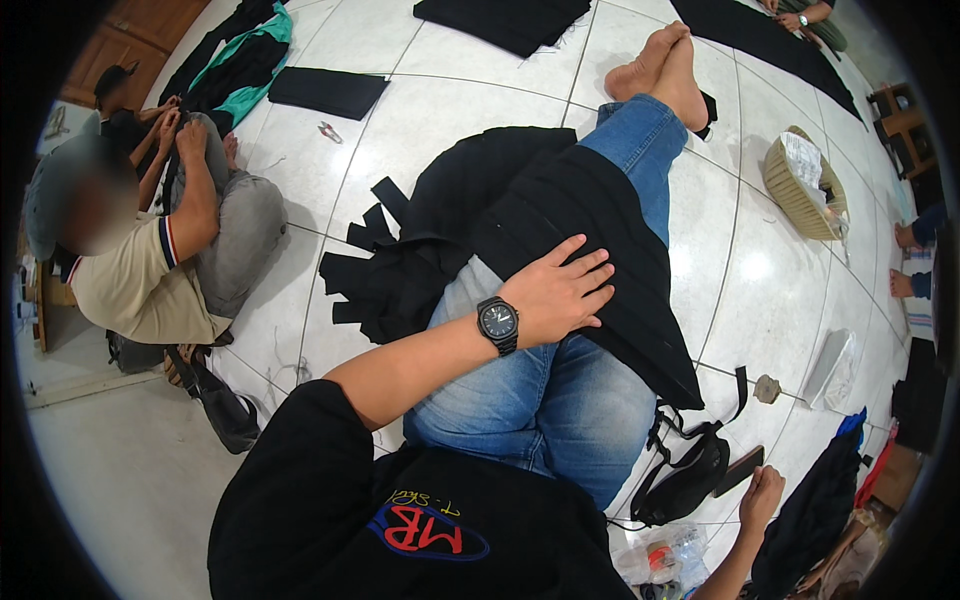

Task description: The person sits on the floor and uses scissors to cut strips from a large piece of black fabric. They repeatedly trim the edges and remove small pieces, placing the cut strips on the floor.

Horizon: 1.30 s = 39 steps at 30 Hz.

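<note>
Cloth (560,200) across lap, left hand (560,295) flat on it.
Fingers spread, gripping nothing. Right hand (762,497) near right, touching phone (741,470) by pouch (690,480); grip unclear.

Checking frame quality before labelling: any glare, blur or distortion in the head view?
Head view: strong fisheye, tile joints bend toward the dark vignetted rim. Bright glare on the white floor tiles at right. Left hand with its wristwatch on the black cloth is sharp; the cloth's folds are mostly lost in black. Right hand near the lower rim is softer. The seated person at left has a blurred face.
</note>
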Each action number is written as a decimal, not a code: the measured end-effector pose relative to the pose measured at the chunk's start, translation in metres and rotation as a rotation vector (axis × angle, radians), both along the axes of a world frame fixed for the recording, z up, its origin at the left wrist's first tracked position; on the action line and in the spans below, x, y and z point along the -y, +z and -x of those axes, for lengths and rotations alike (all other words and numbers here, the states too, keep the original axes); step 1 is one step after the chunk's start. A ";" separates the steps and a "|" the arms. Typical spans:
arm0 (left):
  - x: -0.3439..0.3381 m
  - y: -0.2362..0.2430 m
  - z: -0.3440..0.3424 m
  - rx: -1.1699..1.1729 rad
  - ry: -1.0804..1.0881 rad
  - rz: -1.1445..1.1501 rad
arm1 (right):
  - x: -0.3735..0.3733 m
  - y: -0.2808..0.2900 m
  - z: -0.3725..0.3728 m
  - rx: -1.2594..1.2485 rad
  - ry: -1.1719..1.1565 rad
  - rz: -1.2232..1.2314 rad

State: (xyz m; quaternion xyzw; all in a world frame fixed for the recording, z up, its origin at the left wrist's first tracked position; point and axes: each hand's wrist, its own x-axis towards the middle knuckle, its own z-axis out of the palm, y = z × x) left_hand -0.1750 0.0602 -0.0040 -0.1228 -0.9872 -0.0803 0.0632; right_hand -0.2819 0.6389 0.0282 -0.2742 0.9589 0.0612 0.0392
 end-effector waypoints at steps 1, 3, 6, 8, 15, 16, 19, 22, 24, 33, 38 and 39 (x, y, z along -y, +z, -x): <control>0.000 0.000 0.000 0.001 -0.001 0.003 | -0.015 0.000 -0.001 -0.022 -0.021 -0.016; 0.000 0.001 0.000 0.010 -0.001 0.005 | -0.044 0.002 -0.001 -0.079 -0.094 -0.118; 0.001 0.000 0.001 0.008 -0.010 0.011 | -0.111 0.006 0.006 -0.119 -0.247 -0.215; 0.001 0.000 -0.002 0.026 -0.005 0.022 | -0.121 0.017 0.017 0.017 -0.572 -0.167; 0.003 0.012 0.000 0.031 0.025 -0.170 | -0.225 0.002 0.048 -0.205 -0.736 -0.163; 0.004 0.013 -0.001 0.037 0.039 -0.226 | -0.233 0.001 0.058 -0.237 -0.736 -0.176; 0.008 0.017 -0.002 0.052 0.050 -0.403 | -0.243 0.002 0.084 -0.178 -0.836 0.016; 0.006 0.024 -0.006 0.036 0.076 -0.587 | -0.230 0.014 0.124 0.092 -1.018 1.192; -0.009 0.044 -0.009 0.063 0.081 -0.645 | -0.022 -0.011 0.085 0.256 -0.960 1.478; -0.055 0.071 -0.018 -0.147 0.274 -0.849 | 0.368 0.038 -0.077 1.510 -0.151 1.800; -0.013 0.067 -0.068 -0.260 0.391 -0.779 | 0.391 0.030 -0.092 1.831 -0.040 1.595; -0.005 0.067 -0.086 -0.250 0.449 -0.752 | 0.393 0.027 -0.094 1.880 -0.030 1.550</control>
